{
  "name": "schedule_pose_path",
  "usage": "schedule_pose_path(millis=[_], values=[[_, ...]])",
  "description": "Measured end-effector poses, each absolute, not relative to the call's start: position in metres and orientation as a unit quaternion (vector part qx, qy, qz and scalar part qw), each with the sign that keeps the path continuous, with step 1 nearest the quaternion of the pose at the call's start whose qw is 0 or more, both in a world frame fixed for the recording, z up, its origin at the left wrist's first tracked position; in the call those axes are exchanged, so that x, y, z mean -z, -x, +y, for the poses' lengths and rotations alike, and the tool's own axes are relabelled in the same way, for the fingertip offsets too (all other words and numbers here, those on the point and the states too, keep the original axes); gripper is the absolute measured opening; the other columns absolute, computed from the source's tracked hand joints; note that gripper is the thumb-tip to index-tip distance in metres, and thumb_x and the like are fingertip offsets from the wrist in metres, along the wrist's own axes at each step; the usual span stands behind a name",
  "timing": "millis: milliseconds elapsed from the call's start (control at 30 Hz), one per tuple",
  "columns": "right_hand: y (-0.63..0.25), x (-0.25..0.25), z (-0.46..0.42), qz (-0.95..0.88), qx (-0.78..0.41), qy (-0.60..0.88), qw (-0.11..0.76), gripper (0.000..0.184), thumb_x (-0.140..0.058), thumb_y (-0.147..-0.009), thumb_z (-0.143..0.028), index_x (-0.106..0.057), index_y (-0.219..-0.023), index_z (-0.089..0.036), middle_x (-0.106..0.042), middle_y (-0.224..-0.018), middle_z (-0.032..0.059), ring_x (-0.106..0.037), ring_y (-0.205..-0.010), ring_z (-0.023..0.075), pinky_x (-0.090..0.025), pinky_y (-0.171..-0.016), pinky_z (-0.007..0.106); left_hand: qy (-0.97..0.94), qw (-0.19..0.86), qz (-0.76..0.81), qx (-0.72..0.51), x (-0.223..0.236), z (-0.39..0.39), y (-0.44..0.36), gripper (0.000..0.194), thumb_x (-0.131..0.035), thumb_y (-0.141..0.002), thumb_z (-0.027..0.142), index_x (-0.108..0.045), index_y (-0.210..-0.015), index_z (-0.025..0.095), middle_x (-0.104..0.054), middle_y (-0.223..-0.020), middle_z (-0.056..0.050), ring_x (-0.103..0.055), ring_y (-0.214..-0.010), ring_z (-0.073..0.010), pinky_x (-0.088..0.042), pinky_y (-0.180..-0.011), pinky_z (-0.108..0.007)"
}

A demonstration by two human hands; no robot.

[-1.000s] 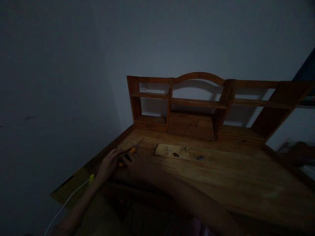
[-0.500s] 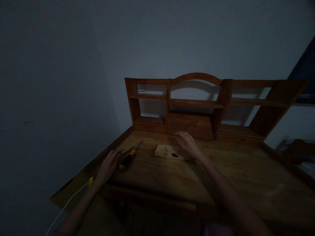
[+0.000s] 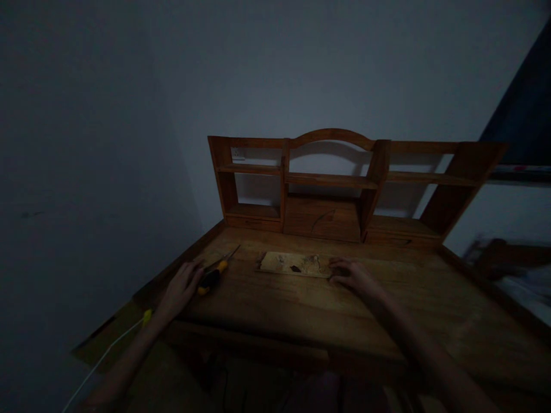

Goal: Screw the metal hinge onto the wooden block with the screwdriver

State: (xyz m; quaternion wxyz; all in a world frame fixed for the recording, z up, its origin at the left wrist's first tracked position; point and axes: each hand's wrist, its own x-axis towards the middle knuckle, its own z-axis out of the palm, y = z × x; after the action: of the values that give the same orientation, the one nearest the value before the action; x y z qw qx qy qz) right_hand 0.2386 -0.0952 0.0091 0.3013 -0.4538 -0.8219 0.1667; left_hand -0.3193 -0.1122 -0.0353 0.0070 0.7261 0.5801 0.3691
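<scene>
Dimly lit. At 12 o'clock: plain wall [image 3: 267, 74]. Spanning 12 to 2 o'clock: wooden shelf unit [image 3: 322, 221] atop desk [image 3: 275, 312]. At 2 o'clock: dark blue panel [image 3: 523, 120].

The right hand [image 3: 353, 272] hides one end of the pale wooden strip [image 3: 275, 262].
</scene>
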Motion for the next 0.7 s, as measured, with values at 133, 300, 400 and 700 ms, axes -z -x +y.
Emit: schedule_pose_path(millis=[133, 300, 400, 700], values=[[-0.234, -0.011, -0.096, -0.808, -0.183, 0.456, 0.325, 0.026, -0.077, -0.074, -0.034, -0.075, -0.096, -0.021, -0.069, -0.110, 0.0111, -0.062, -0.107, 0.0260, -0.045, -0.096, 0.040, -0.725, -0.005, 0.578, -0.375, 0.035, -0.113, 0.319, 0.047, -0.037, -0.099, 0.051, -0.050, -0.133, 0.022, -0.058, -0.126, -0.009, -0.054, -0.120, -0.0255, -0.041, -0.106, -0.041], [-0.232, -0.010, -0.103, -0.767, -0.207, 0.482, 0.370, 0.026, -0.075, -0.072, -0.036, -0.074, -0.092, -0.020, -0.069, -0.099, 0.0088, -0.064, -0.089, 0.0233, -0.048, -0.082, 0.037, -0.712, -0.036, 0.569, -0.410, 0.023, -0.121, 0.311, 0.040, -0.038, -0.098, 0.047, -0.054, -0.126, 0.022, -0.059, -0.122, -0.009, -0.056, -0.115, -0.0258, -0.044, -0.103, -0.041], [-0.225, -0.008, -0.108, -0.729, -0.238, 0.499, 0.404, 0.019, -0.071, -0.074, -0.036, -0.073, -0.084, -0.019, -0.070, -0.084, 0.0067, -0.064, -0.076, 0.0209, -0.048, -0.074, 0.034, -0.673, -0.070, 0.566, -0.471, 0.012, -0.135, 0.279, 0.034, -0.037, -0.099, 0.040, -0.058, -0.118, 0.021, -0.058, -0.119, -0.009, -0.056, -0.114, -0.0262, -0.043, -0.104, -0.042], [-0.160, -0.005, -0.147, -0.584, -0.406, 0.499, 0.494, 0.038, -0.070, -0.075, -0.051, -0.068, -0.085, -0.015, -0.072, -0.075, 0.0088, -0.068, -0.065, 0.0195, -0.052, -0.061, 0.030, -0.788, 0.120, 0.412, -0.442, 0.019, -0.173, 0.072, 0.039, -0.051, -0.096, 0.039, -0.047, -0.134, 0.029, -0.055, -0.130, -0.012, -0.058, -0.117, -0.0252, -0.052, -0.098, -0.043]])
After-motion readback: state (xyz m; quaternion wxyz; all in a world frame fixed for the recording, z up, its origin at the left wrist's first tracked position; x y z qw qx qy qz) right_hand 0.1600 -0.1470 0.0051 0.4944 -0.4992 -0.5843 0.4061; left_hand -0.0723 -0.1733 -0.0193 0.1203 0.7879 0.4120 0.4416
